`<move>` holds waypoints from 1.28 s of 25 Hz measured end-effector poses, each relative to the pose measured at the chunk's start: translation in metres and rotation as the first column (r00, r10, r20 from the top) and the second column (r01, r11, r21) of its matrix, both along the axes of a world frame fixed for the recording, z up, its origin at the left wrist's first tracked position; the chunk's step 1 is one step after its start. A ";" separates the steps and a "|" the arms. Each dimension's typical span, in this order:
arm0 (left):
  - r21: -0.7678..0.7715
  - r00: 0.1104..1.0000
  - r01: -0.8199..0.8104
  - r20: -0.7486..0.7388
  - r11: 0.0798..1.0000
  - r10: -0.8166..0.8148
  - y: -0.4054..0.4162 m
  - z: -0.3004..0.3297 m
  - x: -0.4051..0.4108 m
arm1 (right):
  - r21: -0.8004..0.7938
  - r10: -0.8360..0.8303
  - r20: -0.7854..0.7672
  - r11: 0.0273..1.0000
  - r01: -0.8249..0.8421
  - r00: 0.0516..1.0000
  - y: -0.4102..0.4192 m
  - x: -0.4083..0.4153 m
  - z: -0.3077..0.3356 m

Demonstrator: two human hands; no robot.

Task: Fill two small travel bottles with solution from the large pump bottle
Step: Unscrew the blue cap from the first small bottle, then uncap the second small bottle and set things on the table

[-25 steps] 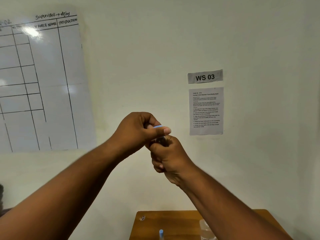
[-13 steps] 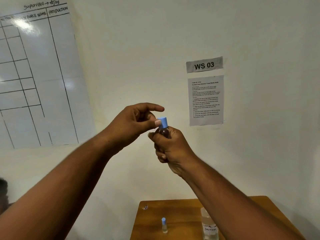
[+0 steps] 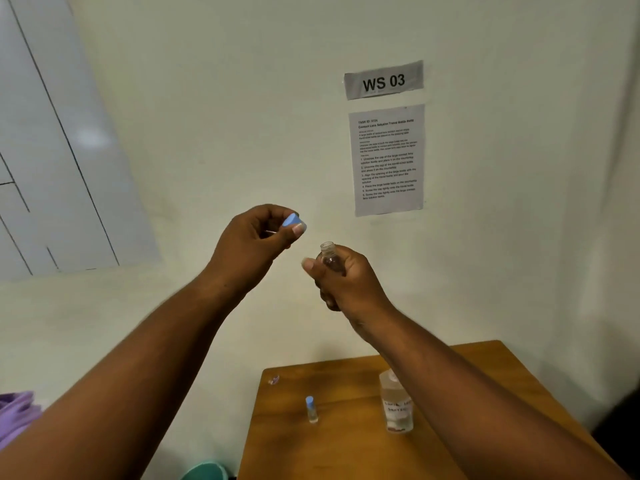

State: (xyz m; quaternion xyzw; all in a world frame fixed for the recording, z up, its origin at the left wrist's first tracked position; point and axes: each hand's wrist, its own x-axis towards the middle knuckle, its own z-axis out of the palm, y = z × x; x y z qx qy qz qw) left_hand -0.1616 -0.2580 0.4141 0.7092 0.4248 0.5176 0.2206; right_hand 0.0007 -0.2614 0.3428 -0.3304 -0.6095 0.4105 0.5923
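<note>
left hand pinching blue cap, right hand gripping bottle

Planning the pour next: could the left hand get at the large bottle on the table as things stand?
Probably not yet. The left hand pinches the blue cap, and the right forearm crosses in front of the large bottle. With the cap set down, it could likely reach.

A light blue plastic cap contrasts with the clear, colourless small bottle. The warm brown wooden bench bears a clear vial with a blue cap and a clear large bottle with a dark-lettered label. The grey sign reads "WS 03" in black.
</note>
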 end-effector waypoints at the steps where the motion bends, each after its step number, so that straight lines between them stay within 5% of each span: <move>1: -0.034 1.000 -0.018 0.006 0.999 0.018 0.011 -0.019 -0.001 | -0.002 0.019 -0.014 1.000 -0.019 1.000 0.006 0.010 -0.010; 8: -0.387 0.987 -0.134 -0.135 0.912 0.088 0.073 -0.222 -0.005 | -0.221 -0.219 0.142 0.943 0.247 0.965 0.050 0.111 -0.129; 13: -0.565 0.943 -0.214 -0.332 0.797 0.018 0.099 -0.370 0.003 | -0.242 -0.427 0.432 0.794 0.558 0.795 0.072 0.186 -0.248; 18: -0.617 0.831 -0.432 -0.556 0.658 0.025 0.100 -0.488 -0.024 | -0.304 -0.398 0.631 0.663 0.684 0.666 0.071 0.232 -0.362; 23: -0.670 0.786 -0.547 -0.617 0.501 0.034 0.089 -0.559 -0.068 | -0.459 -0.233 0.715 0.555 0.694 0.659 0.049 0.250 -0.447; 32: -0.649 0.758 -0.583 -0.651 0.490 0.040 0.086 -0.551 -0.045 | -0.450 -0.230 0.737 0.534 0.716 0.635 0.036 0.236 -0.476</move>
